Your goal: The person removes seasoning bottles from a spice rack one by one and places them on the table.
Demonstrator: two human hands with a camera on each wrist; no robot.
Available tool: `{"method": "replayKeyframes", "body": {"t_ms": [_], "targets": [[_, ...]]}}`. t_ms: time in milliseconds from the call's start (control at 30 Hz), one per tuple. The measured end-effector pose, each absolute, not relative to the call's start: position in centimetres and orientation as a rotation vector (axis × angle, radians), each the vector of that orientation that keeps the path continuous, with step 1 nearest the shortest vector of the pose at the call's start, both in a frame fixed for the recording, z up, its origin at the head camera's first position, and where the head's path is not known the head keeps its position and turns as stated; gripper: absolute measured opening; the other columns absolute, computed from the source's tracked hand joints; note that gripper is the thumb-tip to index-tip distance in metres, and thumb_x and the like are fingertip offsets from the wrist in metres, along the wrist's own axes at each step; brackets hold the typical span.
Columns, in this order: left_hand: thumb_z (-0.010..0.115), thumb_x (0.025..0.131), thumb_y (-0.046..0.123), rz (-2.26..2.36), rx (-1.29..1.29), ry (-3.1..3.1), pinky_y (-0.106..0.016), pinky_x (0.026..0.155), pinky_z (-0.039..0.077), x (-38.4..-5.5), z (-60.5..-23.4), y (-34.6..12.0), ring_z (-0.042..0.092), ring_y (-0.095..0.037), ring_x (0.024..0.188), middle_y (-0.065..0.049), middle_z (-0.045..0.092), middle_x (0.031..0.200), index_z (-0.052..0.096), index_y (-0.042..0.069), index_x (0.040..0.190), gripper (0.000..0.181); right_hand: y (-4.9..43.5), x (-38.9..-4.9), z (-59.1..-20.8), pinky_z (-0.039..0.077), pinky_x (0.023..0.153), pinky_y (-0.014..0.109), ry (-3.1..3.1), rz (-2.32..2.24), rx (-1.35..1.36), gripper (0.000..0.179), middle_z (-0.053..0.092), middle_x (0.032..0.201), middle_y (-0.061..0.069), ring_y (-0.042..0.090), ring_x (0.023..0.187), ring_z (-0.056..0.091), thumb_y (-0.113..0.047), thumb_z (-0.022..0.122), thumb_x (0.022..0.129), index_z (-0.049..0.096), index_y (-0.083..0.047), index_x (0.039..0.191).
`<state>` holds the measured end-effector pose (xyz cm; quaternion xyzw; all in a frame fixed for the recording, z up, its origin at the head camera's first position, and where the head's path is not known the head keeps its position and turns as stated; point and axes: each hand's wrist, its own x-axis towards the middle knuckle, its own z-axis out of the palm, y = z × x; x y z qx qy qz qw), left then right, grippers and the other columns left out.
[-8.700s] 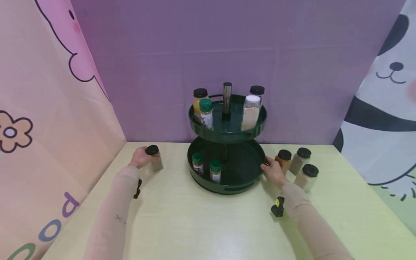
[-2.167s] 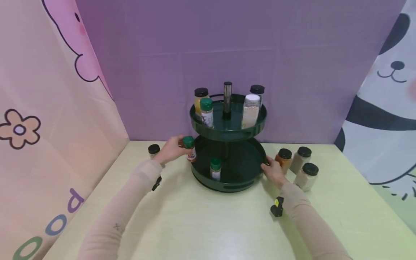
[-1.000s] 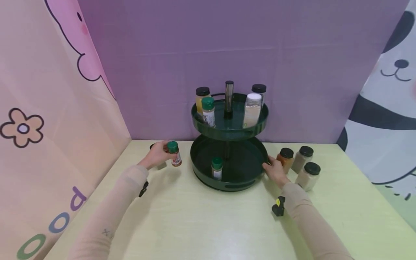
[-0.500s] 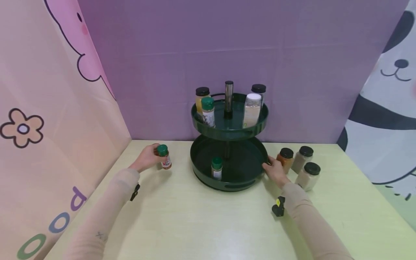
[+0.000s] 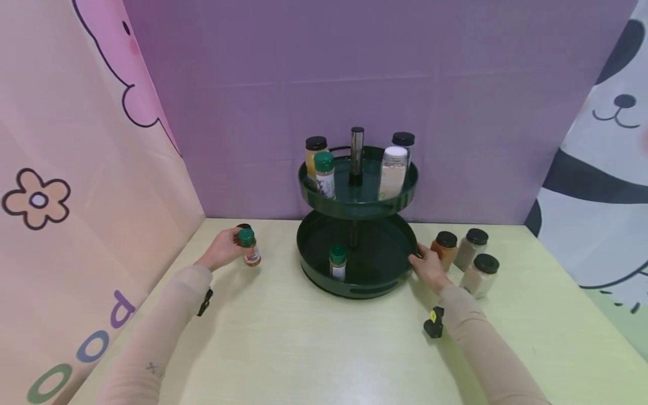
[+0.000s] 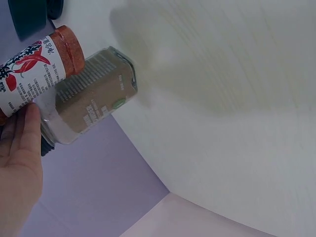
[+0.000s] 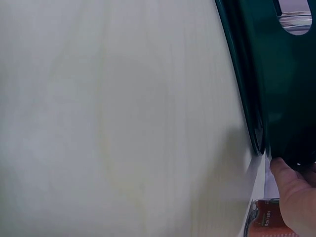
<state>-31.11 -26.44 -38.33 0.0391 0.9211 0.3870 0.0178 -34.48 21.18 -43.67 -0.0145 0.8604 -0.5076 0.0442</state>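
My left hand (image 5: 223,250) holds a small spice jar (image 5: 252,256) with a green cap and red powder at the table's left. In the left wrist view the spice jar (image 6: 34,69) shows a white label with red chilies. It overlaps a black-lidded square jar (image 6: 91,91) of brownish powder behind it. My right hand (image 5: 427,267) grips the rim of the lower tier of a dark green two-tier tray (image 5: 349,291). In the right wrist view, the thumb of the right hand (image 7: 298,202) lies against the tray wall (image 7: 276,84).
One green-capped jar (image 5: 337,263) stands in the lower tier. The upper tier carries several jars, among them a white-lidded jar (image 5: 392,174). Close to my right hand stand an orange-brown jar (image 5: 444,252), a grey jar (image 5: 471,248) and a pale jar (image 5: 479,275), all black-lidded.
Earlier my left hand held the black-lidded jar at the left. It then took a green-capped jar from the lower tier and carried it left, beside the black-lidded one. My right hand stayed put.
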Motion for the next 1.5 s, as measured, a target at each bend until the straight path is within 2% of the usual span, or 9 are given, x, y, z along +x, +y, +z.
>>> {"method": "replayKeyframes", "body": {"t_ms": [567, 833, 1133, 1500], "targets": [[0.066, 0.082, 0.017, 1.211, 0.102, 2.855, -0.047, 0.094, 0.044, -30.7, -39.1, -27.7, 0.052, -0.039, 0.112, -0.027, 0.053, 0.122, 0.045, -0.007, 0.124, 0.054, 21.0, -34.3, -43.4, 0.024, 0.11, 0.047, 2.652, -1.536, -0.058, 0.055, 0.025, 0.144, 0.029, 0.038, 0.134, 0.025, -0.009, 0.039, 0.094, 0.019, 0.007, 0.142], [0.065, 0.083, 0.017, 1.227, 0.066, 2.825, -0.048, 0.096, 0.043, -30.5, -39.4, -28.2, 0.049, -0.04, 0.115, -0.029, 0.049, 0.126, 0.038, -0.011, 0.13, 0.061, 21.1, -34.5, -43.5, 0.025, 0.11, 0.046, 2.64, -1.563, -0.06, 0.055, 0.025, 0.144, 0.03, 0.039, 0.134, 0.025, -0.008, 0.039, 0.093, 0.019, 0.009, 0.141], [0.066, 0.082, 0.018, 1.206, 0.045, 2.83, -0.049, 0.095, 0.043, -30.1, -39.9, -28.4, 0.051, -0.038, 0.113, -0.028, 0.052, 0.124, 0.044, -0.008, 0.124, 0.055, 21.0, -34.3, -43.4, 0.025, 0.109, 0.047, 2.653, -1.55, -0.05, 0.055, 0.025, 0.143, 0.03, 0.04, 0.133, 0.026, -0.007, 0.039, 0.093, 0.019, 0.009, 0.141], [0.066, 0.081, 0.015, 1.212, 0.054, 2.846, -0.049, 0.095, 0.042, -29.7, -40.6, -28.9, 0.051, -0.039, 0.112, -0.028, 0.053, 0.122, 0.044, -0.009, 0.124, 0.054, 21.0, -34.4, -43.6, 0.025, 0.11, 0.046, 2.64, -1.567, -0.031, 0.055, 0.025, 0.143, 0.03, 0.039, 0.133, 0.026, -0.008, 0.039, 0.093, 0.019, 0.009, 0.141]]}}
